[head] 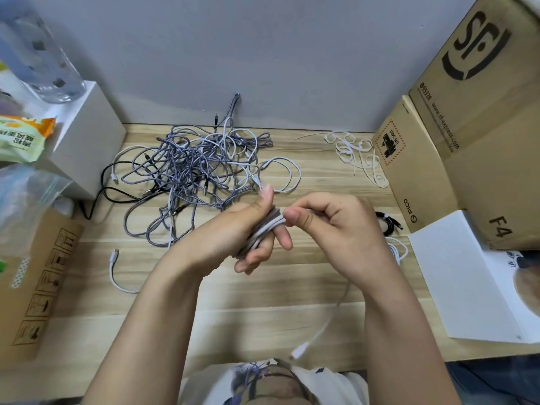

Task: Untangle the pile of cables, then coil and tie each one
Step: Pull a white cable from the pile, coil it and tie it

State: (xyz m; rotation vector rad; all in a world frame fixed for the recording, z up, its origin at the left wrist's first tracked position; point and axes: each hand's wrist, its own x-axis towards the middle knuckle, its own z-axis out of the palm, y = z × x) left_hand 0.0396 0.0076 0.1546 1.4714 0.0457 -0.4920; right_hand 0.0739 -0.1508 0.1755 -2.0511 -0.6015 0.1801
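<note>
A tangled pile of grey braided, white and black cables [193, 173] lies at the back of the wooden table [263, 302]. A white cable [267, 228] is wound in several turns round the straight fingers of my left hand [242, 232], thumb up. My right hand [333, 226] pinches this cable beside the coil. Its loose end with a white plug [301, 352] hangs blurred below my right wrist. White ties [355, 154] lie at the back right. A coiled black cable [388, 222] and a coiled white one [397, 249] lie to the right.
Cardboard boxes [467, 127] stand along the right, with a white box [461, 279] in front of them. A white box [87, 141], a plastic bottle [41, 54], snack bags and a flat carton [38, 285] crowd the left. A short white cable [117, 273] lies front left.
</note>
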